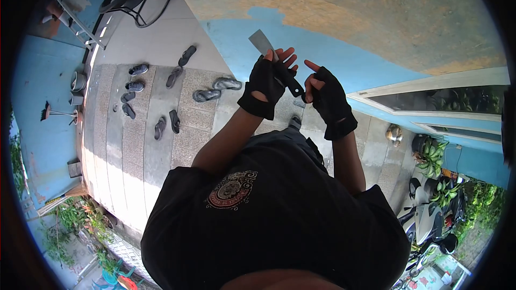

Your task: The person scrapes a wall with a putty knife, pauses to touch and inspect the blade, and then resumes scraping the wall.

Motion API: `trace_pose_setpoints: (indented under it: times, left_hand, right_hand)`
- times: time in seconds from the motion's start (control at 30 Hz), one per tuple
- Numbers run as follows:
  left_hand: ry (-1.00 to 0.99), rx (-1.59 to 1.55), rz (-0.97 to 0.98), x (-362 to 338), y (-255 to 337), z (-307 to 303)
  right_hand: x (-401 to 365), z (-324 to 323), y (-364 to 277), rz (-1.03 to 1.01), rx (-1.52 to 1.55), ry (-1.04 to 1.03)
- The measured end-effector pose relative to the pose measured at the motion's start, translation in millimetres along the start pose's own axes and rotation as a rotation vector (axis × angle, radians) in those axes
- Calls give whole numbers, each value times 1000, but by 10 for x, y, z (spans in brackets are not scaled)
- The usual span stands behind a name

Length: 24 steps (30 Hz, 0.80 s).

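A putty knife (261, 42) with a wide metal blade and a black handle lies across my left hand (267, 78), its blade pointing up and left. The left thumb rests on the blade's lower part, and the other fingertips show behind it. My right hand (327, 94) is beside the handle's lower end, with the index finger stretched out and the other fingers curled. Whether those curled fingers touch the handle is hard to make out. Both hands wear black fingerless gloves. Just beyond them is a blue wall (322, 56) with its paint partly gone.
Sandals (206, 95) and shoes (138, 69) lie on the tiled floor (193, 123) at the left. A black chair (134, 1) stands at the upper left. A window frame (430, 86), potted plants (431, 158) and a motorcycle (427, 223) are at the right.
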<state>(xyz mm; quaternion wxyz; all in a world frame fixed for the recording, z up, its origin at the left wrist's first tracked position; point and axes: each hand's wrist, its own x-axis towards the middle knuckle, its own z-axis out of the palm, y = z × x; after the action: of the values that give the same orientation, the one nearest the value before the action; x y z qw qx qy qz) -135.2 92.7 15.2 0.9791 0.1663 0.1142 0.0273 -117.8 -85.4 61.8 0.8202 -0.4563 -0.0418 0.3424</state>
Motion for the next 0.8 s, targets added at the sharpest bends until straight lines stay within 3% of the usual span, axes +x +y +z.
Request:
trace_pose_setpoints:
  times: [0.13,0.23,0.4,0.47,0.53,0.7,0.8]
  left_hand:
    - [47,41,-12,81,-245,192]
    - [-21,399,-155,118,-397,330]
    - [-100,350,-233,191,-715,425]
    - [-80,344,-250,205,-823,478]
    - [-155,315,-309,215,-912,451]
    - [-122,249,-410,145,-932,524]
    - [-129,186,-413,142,-874,490]
  right_hand:
    - [-21,-247,-223,-108,-432,105]
    - [-35,-482,-389,-159,-654,102]
    - [-6,-875,-582,-243,-940,61]
    - [30,-1036,-612,-473,-1411,-4]
    - [68,-1178,-594,-498,-1432,-52]
    - [220,-1267,-592,-463,-1633,-114]
    - [300,-1310,-553,-552,-1707,-184]
